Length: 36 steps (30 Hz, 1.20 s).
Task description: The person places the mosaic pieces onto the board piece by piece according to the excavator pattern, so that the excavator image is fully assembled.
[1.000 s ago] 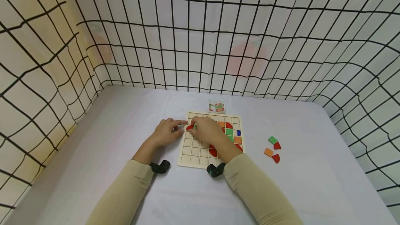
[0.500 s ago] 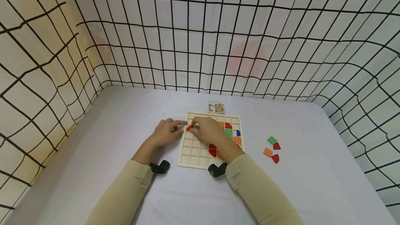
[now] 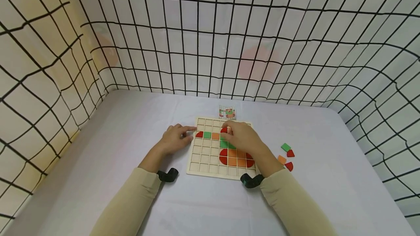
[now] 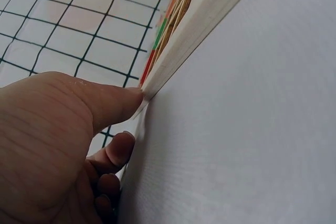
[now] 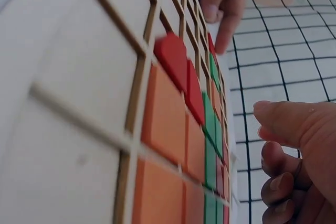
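Note:
A pale wooden grid board (image 3: 197,148) lies on the table, with coloured tiles in several of its cells. Along its left edge my left hand (image 3: 176,139) rests, index finger extended and thumb touching the rim; the left wrist view shows that thumb (image 4: 118,100) against the board's side. My right hand (image 3: 244,136) hovers over the board's upper right, hiding tiles there. Nothing shows between its thumb and fingers in the right wrist view. A red quarter-round tile (image 3: 199,134), a green tile (image 3: 207,134) and an orange tile (image 3: 215,136) form a row at the left.
Loose tiles lie right of the board: a green one (image 3: 286,147), an orange one (image 3: 282,159) and two red quarter-rounds, one lower (image 3: 289,166). Behind the board is a small pattern card (image 3: 227,112). A black wire grid (image 3: 210,52) encloses the white table.
My right hand has left the row at the upper left and moved right across the board, uncovering the green and orange tiles. The left hand has stayed put.

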### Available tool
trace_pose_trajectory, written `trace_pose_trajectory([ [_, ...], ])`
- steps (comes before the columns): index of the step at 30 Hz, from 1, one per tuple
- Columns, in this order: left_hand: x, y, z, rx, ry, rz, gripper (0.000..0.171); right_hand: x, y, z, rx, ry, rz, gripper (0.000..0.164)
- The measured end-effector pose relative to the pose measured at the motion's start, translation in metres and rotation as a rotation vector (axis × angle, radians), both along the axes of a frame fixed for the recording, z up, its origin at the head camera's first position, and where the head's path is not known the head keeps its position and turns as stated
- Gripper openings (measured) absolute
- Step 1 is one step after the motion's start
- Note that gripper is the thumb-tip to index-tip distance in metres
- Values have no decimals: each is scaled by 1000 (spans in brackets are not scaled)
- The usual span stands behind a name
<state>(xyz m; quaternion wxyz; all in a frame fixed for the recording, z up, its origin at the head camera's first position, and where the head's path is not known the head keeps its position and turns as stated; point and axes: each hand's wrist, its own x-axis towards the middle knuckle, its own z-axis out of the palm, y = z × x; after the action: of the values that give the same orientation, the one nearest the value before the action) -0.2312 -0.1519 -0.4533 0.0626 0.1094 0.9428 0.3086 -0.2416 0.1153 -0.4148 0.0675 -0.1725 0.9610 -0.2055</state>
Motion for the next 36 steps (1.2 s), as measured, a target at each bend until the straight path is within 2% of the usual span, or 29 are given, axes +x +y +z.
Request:
trace_pose_trajectory([
  [8,0,0,-2,-1,0,1,42,7,43,3,21,-63,-132,39],
  [13,0,0,-3,1,1,5,42,12,74,2,39,-65,-187,42],
  [26,-1,0,-2,-7,5,7,42,26,155,-4,54,-98,-281,47],
  [32,-1,0,-2,-3,2,7,42,33,179,-3,101,-131,-307,54],
  [36,0,0,-1,-3,1,7,42,39,189,-7,110,-147,-303,53],
])
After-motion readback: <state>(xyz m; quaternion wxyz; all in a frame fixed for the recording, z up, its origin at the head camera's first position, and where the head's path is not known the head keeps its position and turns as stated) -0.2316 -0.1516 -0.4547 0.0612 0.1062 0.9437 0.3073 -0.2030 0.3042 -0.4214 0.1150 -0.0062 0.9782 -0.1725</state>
